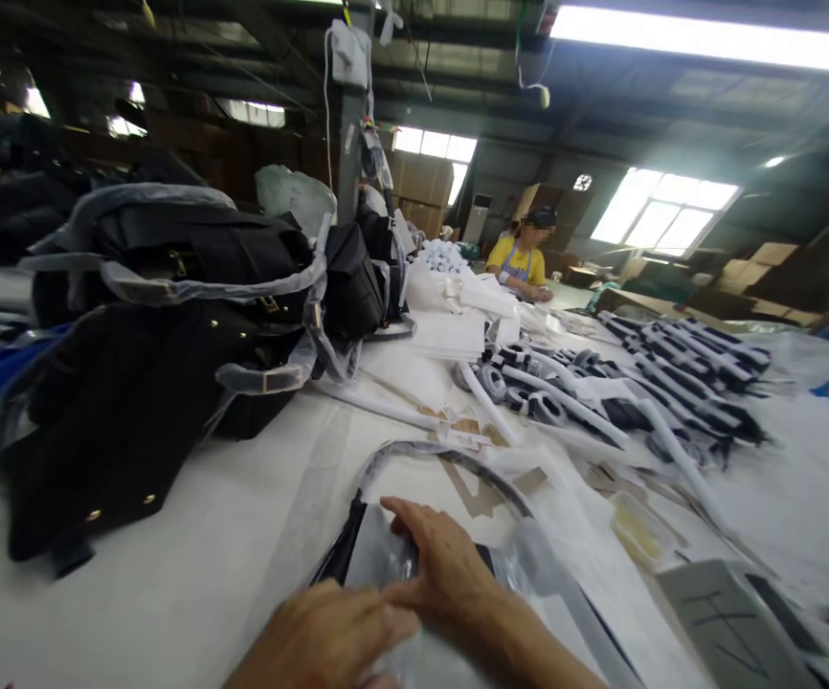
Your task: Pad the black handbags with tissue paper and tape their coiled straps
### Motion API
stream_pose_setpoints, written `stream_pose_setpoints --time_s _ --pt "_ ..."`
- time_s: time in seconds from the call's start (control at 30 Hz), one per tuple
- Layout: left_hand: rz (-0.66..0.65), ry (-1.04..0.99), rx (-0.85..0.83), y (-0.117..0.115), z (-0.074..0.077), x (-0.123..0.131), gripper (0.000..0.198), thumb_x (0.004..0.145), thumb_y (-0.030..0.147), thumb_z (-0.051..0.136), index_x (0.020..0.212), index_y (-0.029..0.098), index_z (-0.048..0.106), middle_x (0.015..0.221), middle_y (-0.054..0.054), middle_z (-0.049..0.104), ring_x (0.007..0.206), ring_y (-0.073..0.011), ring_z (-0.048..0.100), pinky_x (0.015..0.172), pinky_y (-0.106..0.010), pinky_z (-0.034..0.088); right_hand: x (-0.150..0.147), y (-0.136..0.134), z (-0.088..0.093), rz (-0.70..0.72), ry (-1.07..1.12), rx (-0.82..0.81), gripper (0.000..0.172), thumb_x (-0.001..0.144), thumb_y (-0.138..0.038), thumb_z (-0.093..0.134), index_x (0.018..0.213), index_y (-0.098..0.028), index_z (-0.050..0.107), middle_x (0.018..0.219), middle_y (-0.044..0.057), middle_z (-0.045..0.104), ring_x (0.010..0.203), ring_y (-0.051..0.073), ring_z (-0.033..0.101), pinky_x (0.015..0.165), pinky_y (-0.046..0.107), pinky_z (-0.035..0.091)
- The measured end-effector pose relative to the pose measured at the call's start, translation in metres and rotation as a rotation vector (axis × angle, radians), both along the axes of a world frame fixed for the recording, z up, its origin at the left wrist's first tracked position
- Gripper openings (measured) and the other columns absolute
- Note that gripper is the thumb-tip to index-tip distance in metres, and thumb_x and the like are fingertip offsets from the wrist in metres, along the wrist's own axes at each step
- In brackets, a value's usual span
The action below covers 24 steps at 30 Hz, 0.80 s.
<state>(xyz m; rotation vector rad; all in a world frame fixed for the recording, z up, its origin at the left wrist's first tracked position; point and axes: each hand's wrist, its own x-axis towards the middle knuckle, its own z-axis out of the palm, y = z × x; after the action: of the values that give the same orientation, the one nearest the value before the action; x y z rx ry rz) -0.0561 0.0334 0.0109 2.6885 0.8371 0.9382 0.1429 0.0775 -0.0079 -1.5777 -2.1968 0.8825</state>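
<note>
A black bag [345,548] lies in front of me, partly covered by pale translucent wrapping [375,545]. Its raised handle [414,447] is sheathed in clear plastic. Over the bag's upper part is my right hand [450,565], thumb and fingers apart around a gap that shows the wrapping. My left hand [324,632] is lower and to the left, close to the right thumb. Its fingers look bent but are blurred, and whatever they may hold is hidden.
Black bags with plastic-wrapped straps [191,249] are piled at left. Black-and-white rolled straps [687,364] lie at right, beyond a grey box [730,612] with marker writing. White sheets [447,330] are stacked mid-table. A person in yellow [519,258] works at the far end.
</note>
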Motion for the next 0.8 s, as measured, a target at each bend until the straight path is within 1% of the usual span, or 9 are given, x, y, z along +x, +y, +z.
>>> stream_pose_setpoints --time_s 0.1,0.17,0.23,0.3,0.37,0.47,0.53,0.67,0.8 --pt "0.16 -0.067 -0.357 0.036 0.016 -0.014 0.023 0.093 0.031 0.055 0.113 0.03 0.066 0.099 0.004 0.073 0.087 -0.0133 0.069 0.079 -0.019 0.051 0.007 0.002 0.003 -0.072 0.178 -0.055 0.079 0.062 -0.039 0.084 0.135 -0.025 0.057 0.117 0.008 0.069 0.104 0.027 0.064 0.094 0.039 0.046" --pt "0.28 -0.12 -0.526 0.062 0.014 -0.02 0.024 0.092 0.033 0.054 0.11 0.027 0.069 0.103 0.001 0.073 0.093 -0.0161 0.068 0.084 -0.022 0.051 0.019 0.011 0.015 -0.132 0.304 -0.069 0.051 0.076 -0.04 0.072 0.124 -0.023 0.065 0.107 0.005 0.072 0.097 0.023 0.066 0.086 0.034 0.05" --pt "0.343 -0.194 -0.619 0.083 0.004 -0.022 0.028 0.091 0.037 0.052 0.107 0.023 0.071 0.106 -0.002 0.073 0.097 -0.0189 0.067 0.086 -0.026 0.052 0.036 0.029 0.031 -0.172 0.292 0.0 0.029 0.086 -0.04 0.059 0.105 -0.021 0.072 0.095 0.004 0.074 0.089 0.021 0.067 0.083 0.032 0.05" --pt "0.383 -0.287 -0.663 0.096 -0.009 -0.021 0.031 0.089 0.039 0.052 0.104 0.022 0.072 0.105 -0.003 0.074 0.098 -0.0205 0.068 0.087 -0.028 0.052 0.051 0.054 0.046 -0.177 0.13 0.135 0.026 0.09 -0.039 0.054 0.093 -0.021 0.073 0.09 0.003 0.074 0.087 0.021 0.067 0.083 0.033 0.049" --pt "0.42 -0.352 -0.692 0.104 -0.021 -0.019 0.03 0.086 0.041 0.054 0.1 0.022 0.073 0.102 -0.003 0.075 0.098 -0.0219 0.068 0.089 -0.029 0.051 0.061 0.082 0.055 -0.143 -0.114 0.272 0.025 0.093 -0.034 0.052 0.093 -0.022 0.073 0.093 0.003 0.074 0.089 0.021 0.066 0.083 0.032 0.048" --pt "0.447 -0.381 -0.72 0.112 -0.032 -0.018 0.031 0.083 0.042 0.055 0.095 0.021 0.074 0.098 -0.003 0.076 0.097 -0.0231 0.069 0.089 -0.03 0.051 0.059 0.119 0.05 -0.057 -0.479 0.366 0.027 0.096 -0.023 0.046 0.103 -0.021 0.072 0.105 0.007 0.072 0.099 0.021 0.064 0.086 0.03 0.045" --pt "0.461 -0.382 -0.721 0.115 -0.036 -0.019 0.031 0.083 0.042 0.054 0.095 0.021 0.074 0.098 -0.003 0.076 0.096 -0.023 0.069 0.088 -0.03 0.051 0.051 0.137 0.039 -0.02 -0.608 0.353 0.024 0.093 -0.018 0.05 0.103 -0.018 0.072 0.108 0.012 0.071 0.104 0.024 0.063 0.091 0.032 0.043" --pt "0.455 -0.365 -0.681 0.119 -0.04 -0.021 0.029 0.086 0.039 0.052 0.095 0.021 0.073 0.097 -0.002 0.076 0.094 -0.0215 0.069 0.087 -0.028 0.05 0.043 0.158 0.017 -0.076 -0.625 0.299 0.014 0.084 -0.016 0.062 0.094 -0.013 0.071 0.107 0.018 0.07 0.105 0.029 0.063 0.093 0.038 0.041" --pt "0.417 -0.373 -0.643 0.118 -0.042 -0.021 0.025 0.088 0.034 0.052 0.093 0.022 0.073 0.095 -0.001 0.075 0.092 -0.0199 0.069 0.084 -0.027 0.05 0.059 0.167 0.024 -0.262 -0.527 0.261 0.019 0.089 -0.018 0.054 0.084 -0.015 0.072 0.089 0.018 0.073 0.091 0.029 0.067 0.082 0.04 0.046"
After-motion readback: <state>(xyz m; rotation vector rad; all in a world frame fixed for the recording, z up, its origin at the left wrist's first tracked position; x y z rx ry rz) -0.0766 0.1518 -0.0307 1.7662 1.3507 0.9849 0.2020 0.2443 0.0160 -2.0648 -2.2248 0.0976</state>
